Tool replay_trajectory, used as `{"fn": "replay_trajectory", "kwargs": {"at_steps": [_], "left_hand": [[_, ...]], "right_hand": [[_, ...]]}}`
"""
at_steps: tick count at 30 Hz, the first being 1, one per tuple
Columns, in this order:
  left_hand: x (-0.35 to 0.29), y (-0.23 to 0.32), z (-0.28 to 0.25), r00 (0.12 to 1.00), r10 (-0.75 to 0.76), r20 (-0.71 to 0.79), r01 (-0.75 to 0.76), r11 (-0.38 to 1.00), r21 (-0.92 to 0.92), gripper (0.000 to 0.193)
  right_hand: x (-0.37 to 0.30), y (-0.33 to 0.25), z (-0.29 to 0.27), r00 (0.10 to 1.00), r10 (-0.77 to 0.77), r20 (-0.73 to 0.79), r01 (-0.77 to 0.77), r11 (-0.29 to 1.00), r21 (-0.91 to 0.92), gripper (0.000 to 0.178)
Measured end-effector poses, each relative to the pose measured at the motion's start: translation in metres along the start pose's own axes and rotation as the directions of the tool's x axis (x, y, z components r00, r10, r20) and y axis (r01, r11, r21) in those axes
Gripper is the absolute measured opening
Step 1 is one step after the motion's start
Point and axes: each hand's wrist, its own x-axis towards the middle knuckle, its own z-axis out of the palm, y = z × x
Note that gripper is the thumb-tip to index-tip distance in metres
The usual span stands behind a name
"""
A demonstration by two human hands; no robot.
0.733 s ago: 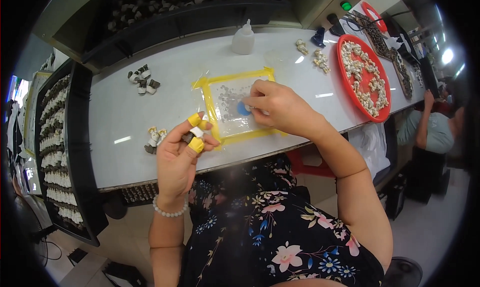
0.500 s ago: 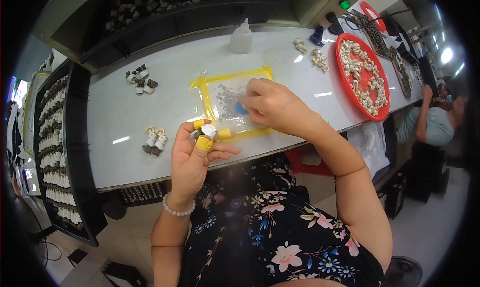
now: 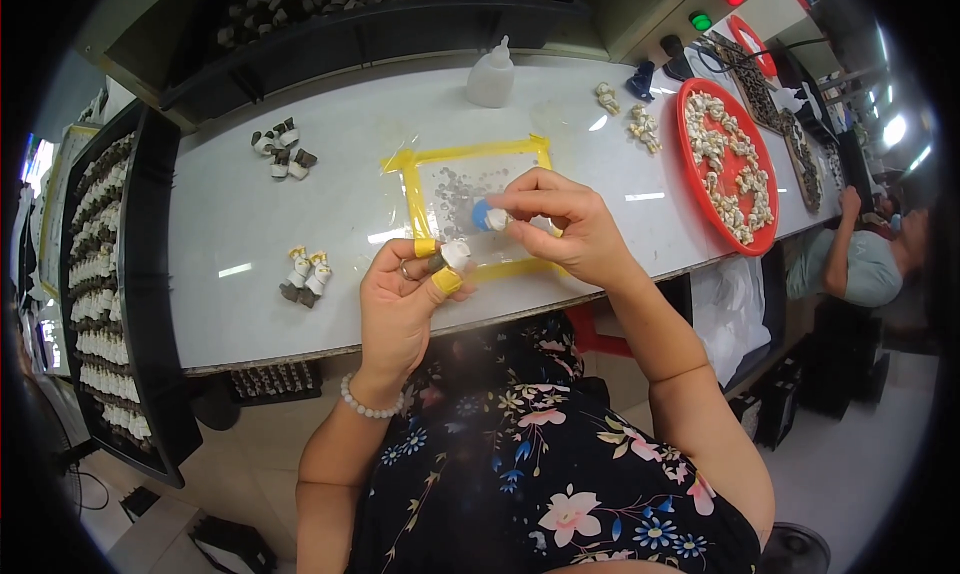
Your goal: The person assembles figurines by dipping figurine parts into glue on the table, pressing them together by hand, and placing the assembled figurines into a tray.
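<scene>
Between the yellow-covered thumb and finger of my left hand (image 3: 405, 279) is a small white and dark figurine piece (image 3: 455, 255). Just up and to the right, my right hand (image 3: 568, 224) pinches a small white piece (image 3: 497, 219) with its fingertips. A round blue thing (image 3: 481, 215) shows right beside that piece; whether the two are joined I cannot tell. Both hands are over the near side of a yellow-taped rectangle (image 3: 470, 153) on the white table. Inside the tape, small grey spots (image 3: 455, 189) dot a clear sheet.
Behind the tape stands a white squeeze bottle (image 3: 491, 79). A red tray (image 3: 690, 164) of pale figurine pieces is at right. White-and-dark figurines (image 3: 308, 274) lie at left, near a black rack (image 3: 150, 304) of similar pieces. Another person (image 3: 850, 264) sits far right.
My right hand has drawn back slightly from the taped area, and a white piece now shows in its fingers. My left hand has moved right and turned its figurine piece toward it.
</scene>
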Motion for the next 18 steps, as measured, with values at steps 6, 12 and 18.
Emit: {"fn": "replay_trajectory", "kwargs": {"at_steps": [6, 12, 18], "left_hand": [[0.0004, -0.0019, -0.0017, 1.000, 0.014, 0.015, -0.014, 1.000, -0.014, 0.026], [-0.0005, -0.0016, -0.0027, 1.000, 0.010, 0.024, -0.010, 1.000, -0.008, 0.024], [-0.0033, -0.0050, 0.0021, 0.999, 0.054, -0.002, -0.054, 0.996, 0.071, 0.017]], "right_hand": [[-0.0007, -0.0035, 0.0069, 0.995, -0.070, 0.068, 0.063, 0.993, 0.100, 0.027], [0.0013, -0.0010, 0.0092, 0.982, -0.134, 0.132, 0.123, 0.988, 0.088, 0.029], [-0.0042, -0.0043, 0.0085, 0.970, -0.176, 0.167, 0.178, 0.984, 0.002, 0.029]]}}
